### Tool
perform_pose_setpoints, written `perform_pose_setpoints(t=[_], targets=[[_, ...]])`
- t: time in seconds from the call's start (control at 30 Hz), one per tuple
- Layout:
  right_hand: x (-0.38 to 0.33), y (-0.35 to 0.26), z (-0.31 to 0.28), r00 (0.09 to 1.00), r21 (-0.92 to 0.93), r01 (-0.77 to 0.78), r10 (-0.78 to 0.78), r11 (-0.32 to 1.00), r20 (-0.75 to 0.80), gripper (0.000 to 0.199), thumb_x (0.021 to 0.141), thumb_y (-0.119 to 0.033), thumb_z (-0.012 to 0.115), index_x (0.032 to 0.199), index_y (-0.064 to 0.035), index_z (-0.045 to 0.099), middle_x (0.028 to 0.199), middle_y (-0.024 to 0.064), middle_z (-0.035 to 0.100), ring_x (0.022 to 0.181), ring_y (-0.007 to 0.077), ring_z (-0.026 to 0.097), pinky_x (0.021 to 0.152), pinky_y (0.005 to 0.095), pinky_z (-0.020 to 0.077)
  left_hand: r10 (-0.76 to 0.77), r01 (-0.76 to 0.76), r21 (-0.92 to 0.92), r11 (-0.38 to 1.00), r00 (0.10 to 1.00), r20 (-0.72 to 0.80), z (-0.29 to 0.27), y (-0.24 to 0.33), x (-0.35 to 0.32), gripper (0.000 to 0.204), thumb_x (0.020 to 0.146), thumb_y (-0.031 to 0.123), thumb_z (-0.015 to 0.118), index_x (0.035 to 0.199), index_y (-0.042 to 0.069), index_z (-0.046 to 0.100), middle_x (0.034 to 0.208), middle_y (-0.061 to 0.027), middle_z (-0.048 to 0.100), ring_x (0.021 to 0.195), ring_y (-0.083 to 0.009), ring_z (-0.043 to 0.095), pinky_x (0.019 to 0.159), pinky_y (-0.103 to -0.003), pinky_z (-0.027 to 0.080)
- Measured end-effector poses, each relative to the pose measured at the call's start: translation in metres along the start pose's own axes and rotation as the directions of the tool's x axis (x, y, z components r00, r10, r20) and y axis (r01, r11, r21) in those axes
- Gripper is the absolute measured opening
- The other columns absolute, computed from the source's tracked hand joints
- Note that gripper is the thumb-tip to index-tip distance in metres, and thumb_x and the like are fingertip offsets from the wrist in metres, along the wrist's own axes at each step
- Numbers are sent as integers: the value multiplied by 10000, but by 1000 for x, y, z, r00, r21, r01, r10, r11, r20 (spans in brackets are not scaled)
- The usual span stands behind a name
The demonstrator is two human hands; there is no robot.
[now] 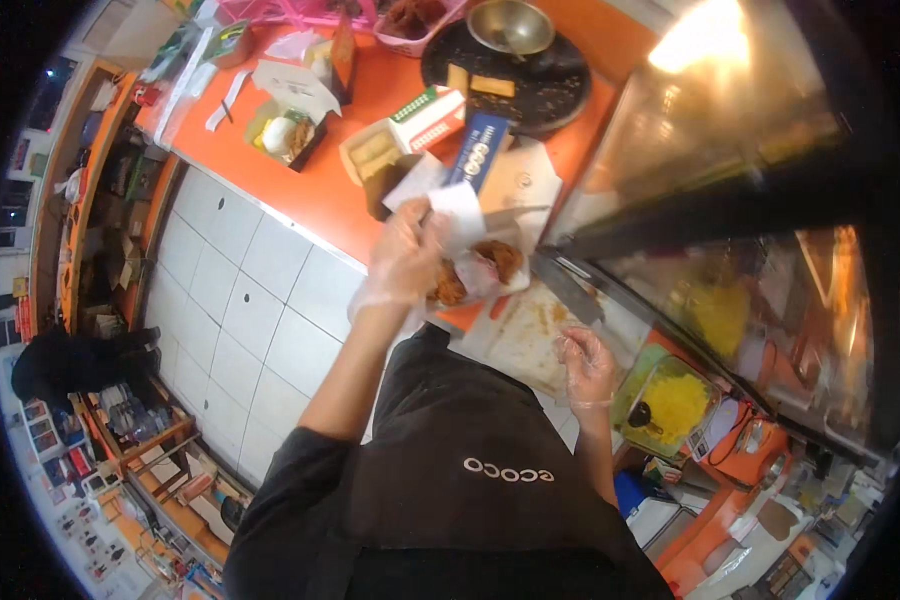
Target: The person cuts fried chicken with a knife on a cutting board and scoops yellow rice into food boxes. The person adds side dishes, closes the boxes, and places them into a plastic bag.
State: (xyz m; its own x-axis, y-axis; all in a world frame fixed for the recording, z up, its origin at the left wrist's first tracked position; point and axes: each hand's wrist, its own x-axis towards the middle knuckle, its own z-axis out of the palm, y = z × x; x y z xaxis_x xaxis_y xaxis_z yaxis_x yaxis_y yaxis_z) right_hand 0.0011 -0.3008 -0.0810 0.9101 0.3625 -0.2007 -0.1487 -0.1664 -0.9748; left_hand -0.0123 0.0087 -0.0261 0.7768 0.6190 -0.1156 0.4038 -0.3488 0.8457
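My left hand (407, 255), in a clear plastic glove, is closed on a white slip of paper (457, 212). Just below it, pieces of browned fried chicken (500, 262) lie on white paper at the counter's edge; the hand hides part of them. My right hand (584, 365), gloved too, hovers by a stained white cutting board (515, 340). Its fingers are loosely bent, with nothing visible in them. A wide knife blade (570, 290) lies beyond that hand, apart from it. A blue box (478, 150) and an open cardboard box (522, 180) stand beyond the paper.
On the orange counter (210, 150) sit an open food box (288, 140), a carton of rolls (372, 155) and a black round tray (550, 100) bearing a metal bowl (510, 27). A glass display case (670, 190) borders the right. Near my right wrist is a tub of yellow shreds (675, 405).
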Motion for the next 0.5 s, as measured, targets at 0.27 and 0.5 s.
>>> perform_pose_setpoints(t=[0.27,0.5], targets=[[32,-37,63,968,-215,-92,37,972,-249,144,1003,-71,590,1088,26,654,1086,83,636,971,157,632,888,298,500,391,-358,372,856,920,-13,-81,12,149,283,971,283,604,979,22,713,806,-166,709,705,-308,672,680,-404,529],[5,-42,86,879,-311,-165,-4,936,-477,177,1003,-98,595,1098,36,661,1032,89,660,929,154,625,869,299,500,-111,196,573,796,977,-180,-42,12,428,365,933,269,585,1179,34,720,1292,-169,671,1224,-328,636,1020,-438,513]])
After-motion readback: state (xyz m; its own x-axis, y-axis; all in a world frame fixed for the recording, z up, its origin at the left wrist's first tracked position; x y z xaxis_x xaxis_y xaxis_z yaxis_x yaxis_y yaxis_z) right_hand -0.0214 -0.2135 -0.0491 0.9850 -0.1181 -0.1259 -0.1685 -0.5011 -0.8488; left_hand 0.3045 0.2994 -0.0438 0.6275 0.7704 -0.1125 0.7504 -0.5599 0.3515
